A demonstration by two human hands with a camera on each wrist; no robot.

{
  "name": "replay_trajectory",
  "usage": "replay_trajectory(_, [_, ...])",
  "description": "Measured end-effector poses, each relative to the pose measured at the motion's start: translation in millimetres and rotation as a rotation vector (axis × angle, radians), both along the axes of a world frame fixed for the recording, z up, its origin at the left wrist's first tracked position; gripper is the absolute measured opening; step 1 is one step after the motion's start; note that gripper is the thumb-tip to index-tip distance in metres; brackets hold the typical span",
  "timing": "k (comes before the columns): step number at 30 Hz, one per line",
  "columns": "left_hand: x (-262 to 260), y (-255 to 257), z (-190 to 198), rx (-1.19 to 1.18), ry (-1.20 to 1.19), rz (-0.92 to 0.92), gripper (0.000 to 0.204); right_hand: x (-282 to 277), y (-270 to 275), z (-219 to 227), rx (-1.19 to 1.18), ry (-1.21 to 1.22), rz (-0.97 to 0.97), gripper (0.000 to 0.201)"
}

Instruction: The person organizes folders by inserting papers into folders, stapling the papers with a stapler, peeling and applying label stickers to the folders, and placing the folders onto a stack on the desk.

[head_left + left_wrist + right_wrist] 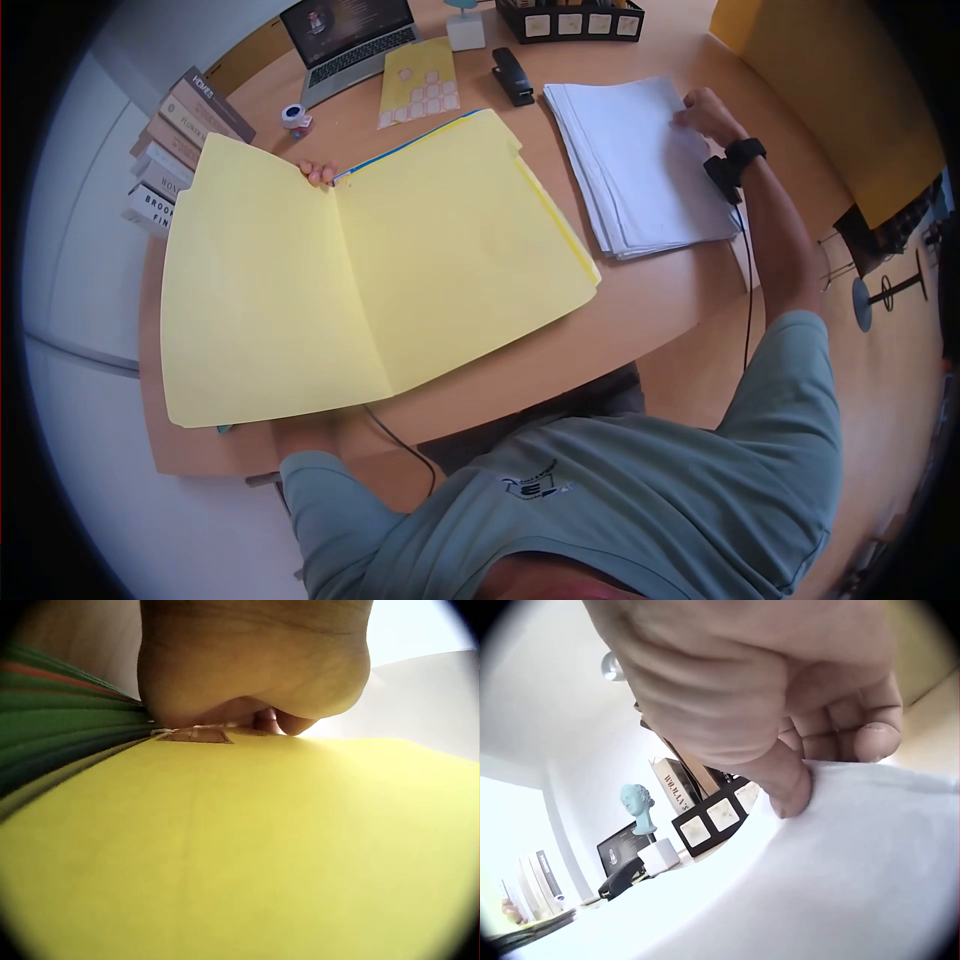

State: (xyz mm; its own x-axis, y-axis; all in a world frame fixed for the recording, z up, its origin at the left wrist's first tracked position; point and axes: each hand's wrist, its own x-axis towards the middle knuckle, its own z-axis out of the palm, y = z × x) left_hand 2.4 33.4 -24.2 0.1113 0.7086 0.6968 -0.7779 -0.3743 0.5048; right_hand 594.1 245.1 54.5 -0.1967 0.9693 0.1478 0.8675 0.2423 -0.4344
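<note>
A yellow file folder (470,230) is spread wide over the left and middle of the desk. Behind it, my left hand (318,173) grips its top edge near the crease; only the fingertips show in the head view, the rest being hidden by the folder. In the left wrist view, the heel of the left hand (255,667) lies close over a yellow face, beside a fan of green folder layers (60,720). At the right, my right hand (712,118) pinches the far right edge of a stack of white paper (640,170), thumb on top and fingers curled beneath.
Books (180,140) stand at the left, by a laptop (350,50). A yellow envelope (425,75), a black stapler (512,77), a white-based bust (465,30) and a black organizer (570,22) line the back. A yellow partition (820,110) borders the right side.
</note>
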Motion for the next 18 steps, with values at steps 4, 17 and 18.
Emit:
replay_trajectory(4, [-2.8,0.8,-5.3,0.01,-0.025,-0.038,0.036,-11.6,-18.8,25.5,0.022,-0.218,-0.126,0.024])
replay_trajectory(17, [-14.2,0.9,-2.2,0.118,0.024,-0.107,0.037,-76.0,-35.4,121.1,0.179,0.681,0.343,0.031])
replay_trajectory(18, [-13.6,2.2,-1.7,0.125,0.032,-0.109,0.037,-91.2,-33.0,120.2,0.164,0.75,0.389,0.031])
